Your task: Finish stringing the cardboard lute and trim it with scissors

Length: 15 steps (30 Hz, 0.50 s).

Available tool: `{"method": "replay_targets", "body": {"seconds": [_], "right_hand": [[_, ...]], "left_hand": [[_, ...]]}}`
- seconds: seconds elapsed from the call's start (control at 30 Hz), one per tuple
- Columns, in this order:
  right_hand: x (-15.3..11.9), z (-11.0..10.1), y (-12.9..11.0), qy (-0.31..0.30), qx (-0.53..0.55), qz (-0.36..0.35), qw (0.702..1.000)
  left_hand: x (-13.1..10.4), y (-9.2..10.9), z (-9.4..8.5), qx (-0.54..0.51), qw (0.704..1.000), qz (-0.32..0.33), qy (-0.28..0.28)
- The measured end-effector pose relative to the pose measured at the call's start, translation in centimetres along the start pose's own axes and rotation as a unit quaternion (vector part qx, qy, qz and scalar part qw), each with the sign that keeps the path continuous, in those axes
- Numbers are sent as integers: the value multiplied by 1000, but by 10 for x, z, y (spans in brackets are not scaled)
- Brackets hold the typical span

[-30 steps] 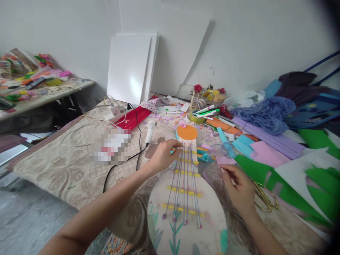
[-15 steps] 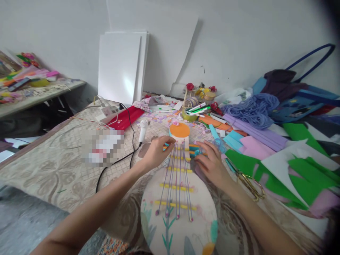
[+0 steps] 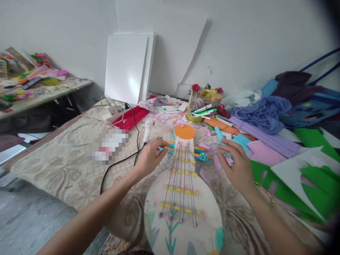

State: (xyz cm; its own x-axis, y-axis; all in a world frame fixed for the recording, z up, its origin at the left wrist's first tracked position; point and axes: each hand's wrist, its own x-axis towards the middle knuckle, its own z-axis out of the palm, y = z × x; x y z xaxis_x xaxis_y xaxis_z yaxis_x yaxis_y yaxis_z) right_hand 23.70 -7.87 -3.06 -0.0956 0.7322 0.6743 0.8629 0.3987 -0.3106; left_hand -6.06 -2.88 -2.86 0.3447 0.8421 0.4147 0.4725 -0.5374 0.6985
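A handmade toy lute [image 3: 183, 187] lies in front of me, its round cream body painted with plants. Purple strings run over yellow strips up to the neck, which ends in an orange disc [image 3: 185, 132]. Orange and blue tuning pegs stick out on both sides of the neck, and a blue paper flower [image 3: 203, 157] sits on the right-hand ones. My left hand [image 3: 152, 156] pinches the tips of the left pegs between thumb and fingers. Off to the right of the neck, my right hand [image 3: 236, 164] hovers open, fingers apart, holding nothing.
A white glue gun [image 3: 148, 131] with a black cord lies left of the neck. Green felt [image 3: 318, 187], lilac sheets, blue yarn [image 3: 261, 111] and markers [image 3: 203, 111] are piled on the right. White boards [image 3: 127, 67] lean on the wall. Gold scissor handles show partly beside my right wrist.
My right hand has left the right-hand pegs and moved right, its fingers spreading. My left hand has shifted from beside the string ends out to the left peg tips. The view has turned slightly left.
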Motion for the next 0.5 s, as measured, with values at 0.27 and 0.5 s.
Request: {"method": "replay_targets", "body": {"seconds": [0.27, 0.5], "right_hand": [[-46, -6, 1, 12, -2, 33, 999], [-50, -5, 0, 8, 17, 59, 998]], "left_hand": [[-36, -35, -68, 129, 984, -102, 68], [-62, -93, -131, 341, 894, -290, 29]]}}
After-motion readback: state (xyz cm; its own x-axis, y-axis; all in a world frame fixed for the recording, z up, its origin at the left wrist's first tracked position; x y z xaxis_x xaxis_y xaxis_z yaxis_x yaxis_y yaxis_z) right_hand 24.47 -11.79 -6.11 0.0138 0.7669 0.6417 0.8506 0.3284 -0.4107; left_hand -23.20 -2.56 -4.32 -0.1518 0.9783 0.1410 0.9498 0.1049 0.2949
